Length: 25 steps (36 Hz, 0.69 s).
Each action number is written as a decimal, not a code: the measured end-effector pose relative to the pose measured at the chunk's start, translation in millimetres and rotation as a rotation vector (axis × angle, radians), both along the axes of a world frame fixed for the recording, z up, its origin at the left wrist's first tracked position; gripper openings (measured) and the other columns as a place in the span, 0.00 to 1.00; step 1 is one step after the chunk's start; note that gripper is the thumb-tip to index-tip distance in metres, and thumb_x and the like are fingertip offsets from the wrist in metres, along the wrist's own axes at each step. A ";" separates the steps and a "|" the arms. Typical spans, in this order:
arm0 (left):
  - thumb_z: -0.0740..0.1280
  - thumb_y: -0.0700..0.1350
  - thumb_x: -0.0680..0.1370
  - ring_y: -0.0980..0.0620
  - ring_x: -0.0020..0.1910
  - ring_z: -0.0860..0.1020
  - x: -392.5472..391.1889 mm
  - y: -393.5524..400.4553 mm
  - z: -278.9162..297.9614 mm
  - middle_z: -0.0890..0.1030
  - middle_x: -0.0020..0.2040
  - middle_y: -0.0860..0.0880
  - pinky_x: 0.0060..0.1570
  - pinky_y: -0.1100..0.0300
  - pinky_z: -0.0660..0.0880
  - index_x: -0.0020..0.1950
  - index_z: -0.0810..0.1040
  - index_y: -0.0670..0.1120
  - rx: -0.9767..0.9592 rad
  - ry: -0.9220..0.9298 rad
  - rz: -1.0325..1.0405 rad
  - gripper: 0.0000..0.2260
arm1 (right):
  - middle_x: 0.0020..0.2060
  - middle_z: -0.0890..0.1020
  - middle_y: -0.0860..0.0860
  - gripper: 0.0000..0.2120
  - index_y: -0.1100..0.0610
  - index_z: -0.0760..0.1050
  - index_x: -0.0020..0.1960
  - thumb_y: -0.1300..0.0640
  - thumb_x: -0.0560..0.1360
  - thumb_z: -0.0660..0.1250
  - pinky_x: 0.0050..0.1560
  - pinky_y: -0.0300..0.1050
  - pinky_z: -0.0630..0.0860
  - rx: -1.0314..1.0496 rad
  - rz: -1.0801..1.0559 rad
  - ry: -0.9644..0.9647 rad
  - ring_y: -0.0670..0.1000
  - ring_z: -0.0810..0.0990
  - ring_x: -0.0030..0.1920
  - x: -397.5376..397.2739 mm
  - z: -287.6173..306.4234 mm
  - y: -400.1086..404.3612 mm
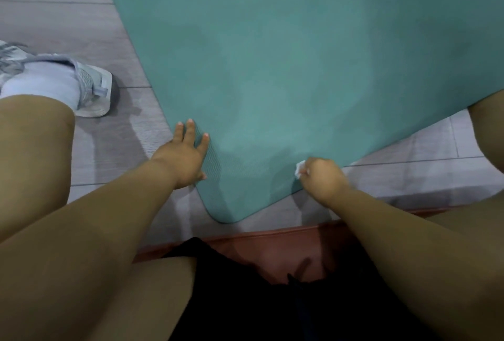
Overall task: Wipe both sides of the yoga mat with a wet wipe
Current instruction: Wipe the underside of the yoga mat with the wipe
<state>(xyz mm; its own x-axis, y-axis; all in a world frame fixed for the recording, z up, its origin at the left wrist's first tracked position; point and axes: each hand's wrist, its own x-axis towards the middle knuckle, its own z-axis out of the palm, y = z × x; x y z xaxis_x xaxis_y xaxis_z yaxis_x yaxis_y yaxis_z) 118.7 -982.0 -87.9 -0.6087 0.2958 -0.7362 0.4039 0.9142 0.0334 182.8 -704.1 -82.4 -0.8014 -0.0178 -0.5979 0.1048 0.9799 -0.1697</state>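
Observation:
A teal yoga mat (286, 62) lies spread on the grey floor, its rounded near corner pointing toward me. My left hand (185, 155) rests flat on the mat's left edge near that corner, fingers straight. My right hand (324, 177) is curled round a small white wet wipe (300, 169) and sits at the mat's near right edge. Only a bit of the wipe shows past the fingers. Faint damp patches darken the mat's surface.
My left foot in a grey-and-white sneaker (90, 89) with a white sock stands on the grey tiled floor (62, 26) left of the mat. My right knee (488, 127) overlaps the mat's right edge. A reddish-brown seat edge (272, 239) is below me.

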 end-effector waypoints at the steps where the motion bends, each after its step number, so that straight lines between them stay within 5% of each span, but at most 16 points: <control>1: 0.63 0.58 0.78 0.37 0.75 0.37 -0.1 1.0 0.4 0.32 0.74 0.36 0.72 0.47 0.55 0.77 0.37 0.45 -0.007 -0.001 -0.011 0.42 | 0.52 0.81 0.59 0.11 0.62 0.78 0.53 0.61 0.77 0.58 0.51 0.45 0.74 0.062 -0.034 0.004 0.58 0.79 0.53 -1.7 1.3 5.7; 9: 0.69 0.61 0.72 0.29 0.73 0.40 3.1 5.9 2.1 0.34 0.73 0.30 0.72 0.46 0.52 0.76 0.36 0.42 -0.092 0.017 -0.117 0.51 | 0.53 0.80 0.56 0.08 0.56 0.77 0.51 0.61 0.75 0.61 0.54 0.43 0.70 -0.204 0.090 -0.093 0.56 0.77 0.55 20.2 -8.9 -39.5; 16: 0.69 0.55 0.74 0.27 0.72 0.41 4.4 3.6 1.4 0.33 0.73 0.32 0.72 0.45 0.53 0.76 0.35 0.44 -0.143 0.019 -0.266 0.49 | 0.59 0.75 0.57 0.12 0.59 0.71 0.60 0.62 0.78 0.57 0.53 0.48 0.70 -0.243 0.041 0.087 0.60 0.74 0.58 9.1 1.9 -50.1; 21: 0.58 0.55 0.80 0.26 0.72 0.46 -2.2 -1.9 4.6 0.37 0.74 0.32 0.70 0.42 0.57 0.77 0.38 0.42 -0.175 0.051 -0.431 0.37 | 0.66 0.69 0.56 0.18 0.55 0.66 0.68 0.61 0.78 0.56 0.55 0.47 0.70 -0.143 0.040 0.063 0.60 0.73 0.60 2.2 -4.5 -34.6; 25: 0.49 0.53 0.83 0.25 0.71 0.49 -2.1 -9.1 3.0 0.39 0.75 0.32 0.69 0.39 0.56 0.76 0.39 0.38 -0.176 0.084 -0.555 0.30 | 0.64 0.64 0.56 0.24 0.53 0.61 0.68 0.64 0.74 0.59 0.42 0.48 0.67 -0.092 0.142 -0.011 0.62 0.75 0.52 4.9 -8.1 -26.2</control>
<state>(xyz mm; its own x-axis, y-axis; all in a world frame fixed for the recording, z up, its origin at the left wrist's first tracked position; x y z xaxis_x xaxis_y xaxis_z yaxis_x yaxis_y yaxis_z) 116.6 -991.1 -84.9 -0.4562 0.4651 -0.7587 0.8185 0.5539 -0.1526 187.7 -730.4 -90.5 -0.7803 -0.1855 -0.5973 -0.0310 0.9653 -0.2594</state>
